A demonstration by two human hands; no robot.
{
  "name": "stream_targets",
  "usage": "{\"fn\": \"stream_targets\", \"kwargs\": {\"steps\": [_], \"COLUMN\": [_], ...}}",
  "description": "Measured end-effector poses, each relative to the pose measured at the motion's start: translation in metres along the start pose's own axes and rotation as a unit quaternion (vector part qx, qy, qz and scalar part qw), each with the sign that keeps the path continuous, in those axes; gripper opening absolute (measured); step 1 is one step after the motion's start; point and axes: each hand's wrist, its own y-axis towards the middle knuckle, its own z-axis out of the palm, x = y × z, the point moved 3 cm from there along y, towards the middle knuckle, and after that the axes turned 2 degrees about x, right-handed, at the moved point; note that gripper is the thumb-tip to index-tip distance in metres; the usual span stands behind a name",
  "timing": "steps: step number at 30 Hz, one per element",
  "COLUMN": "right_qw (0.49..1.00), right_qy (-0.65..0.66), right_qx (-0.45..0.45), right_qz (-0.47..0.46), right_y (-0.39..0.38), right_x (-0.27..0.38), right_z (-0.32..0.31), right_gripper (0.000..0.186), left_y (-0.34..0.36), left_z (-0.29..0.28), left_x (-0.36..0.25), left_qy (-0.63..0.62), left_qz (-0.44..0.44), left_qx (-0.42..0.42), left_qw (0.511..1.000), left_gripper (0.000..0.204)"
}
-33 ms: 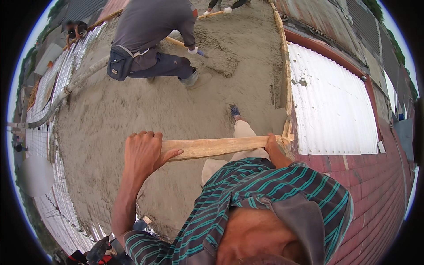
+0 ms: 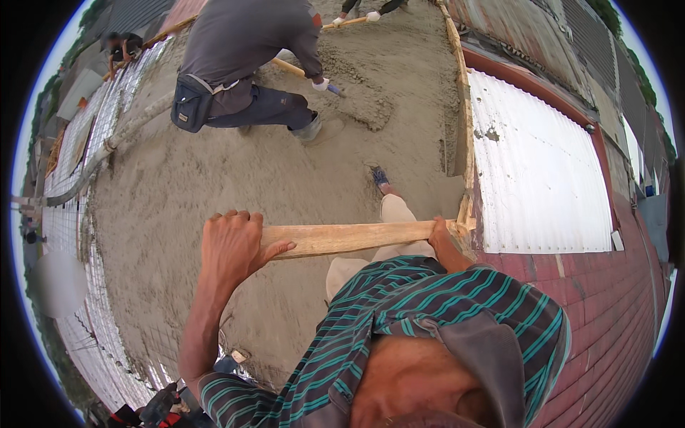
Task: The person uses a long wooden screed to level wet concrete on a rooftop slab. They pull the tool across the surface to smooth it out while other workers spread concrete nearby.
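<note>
I hold a long pale wooden plank (image 2: 349,237) level across a slab of wet grey concrete (image 2: 214,178). My left hand (image 2: 232,246) is clamped over the plank's left end, fingers on top and thumb along its near edge. The plank's right end is gripped by my right hand (image 2: 439,232), close to the wooden form board (image 2: 465,121) that borders the slab. My leg and blue shoe (image 2: 379,177) stand in the concrete just beyond the plank. My striped teal shirt hides the ground below the plank.
Another person in a grey shirt (image 2: 242,50) crouches at the far side, working a wooden-handled tool (image 2: 300,71) into a concrete heap. Steel mesh (image 2: 71,143) and a hose (image 2: 107,150) run along the left. White corrugated sheeting (image 2: 535,171) and red roofing (image 2: 606,321) lie on the right.
</note>
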Motion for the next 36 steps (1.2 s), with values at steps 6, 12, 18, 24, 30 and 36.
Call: {"fn": "stream_targets", "kwargs": {"steps": [6, 12, 18, 24, 30, 36], "right_qw": [0.998, 0.976, 0.937, 0.881, 0.804, 0.631], "right_qy": [-0.065, -0.173, -0.256, -0.331, -0.369, -0.558], "right_qx": [0.000, -0.036, 0.064, 0.197, 0.300, 0.245], "right_qz": [0.001, -0.129, -0.229, -0.275, -0.357, -0.481], "right_y": [0.028, 0.036, 0.096, 0.147, 0.181, 0.187], "right_x": [0.046, 0.112, 0.172, 0.229, 0.246, 0.187], "right_z": [0.098, 0.196, 0.338, 0.610, 0.859, 0.874], "right_gripper": [0.068, 0.070, 0.075, 0.072, 0.079, 0.109], "left_y": [0.095, 0.124, 0.158, 0.275, 0.567, 0.774], "left_z": [0.041, 0.129, 0.216, 0.319, 0.418, 0.441], "left_x": [0.028, 0.038, -0.028, -0.119, -0.124, -0.112], "left_qy": [-0.065, -0.159, -0.351, -0.434, -0.486, -0.587], "left_qz": [-0.065, -0.067, -0.093, -0.228, -0.330, -0.301], "left_qx": [0.120, 0.414, 0.443, 0.308, 0.222, 0.072], "left_qw": [0.989, 0.894, 0.819, 0.815, 0.778, 0.748], "left_gripper": [0.080, 0.086, 0.084, 0.077, 0.081, 0.082]}}
